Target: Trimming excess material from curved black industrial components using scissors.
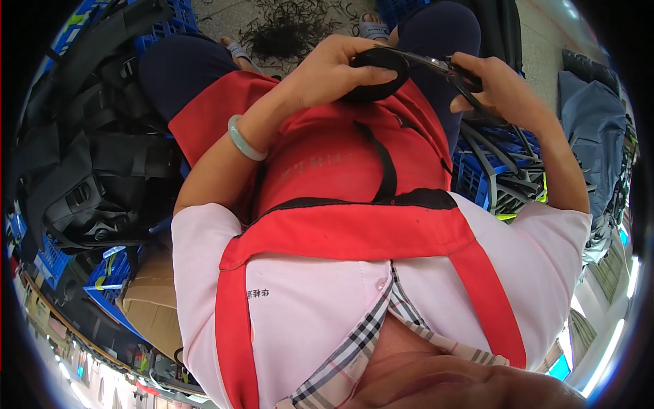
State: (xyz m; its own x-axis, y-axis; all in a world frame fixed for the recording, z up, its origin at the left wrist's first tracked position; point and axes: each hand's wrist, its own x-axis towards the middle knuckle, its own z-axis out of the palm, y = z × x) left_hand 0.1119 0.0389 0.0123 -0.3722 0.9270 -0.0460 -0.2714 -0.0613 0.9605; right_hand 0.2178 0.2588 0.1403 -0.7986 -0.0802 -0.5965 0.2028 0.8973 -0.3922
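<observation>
Over the far part of the red apron (313, 157), a black rounded piece (373, 85) is held by the left hand (330, 71). It is pinched at the hand's fingertip end, with the thumb laid across its face and the other fingers largely hidden behind it; whether the apron is touched by it cannot be told. Scissors (430, 63) are gripped by the right hand (494, 85), to the right of the apron's far part, with the fingers and thumb closed around the dark handles. The blades are pointed leftward at the upper edge of the black piece, which is thus set between the two hands, nearer the left one; how far the blades are parted cannot be made out. A pale bracelet (244, 138) is worn on the left forearm, beside the apron's left side. Beyond the apron, black clippings (289, 31) are scattered on the floor. Black straps and bags (82, 177) are heaped left of the apron, and grey strips (507, 184) are piled right of it.
</observation>
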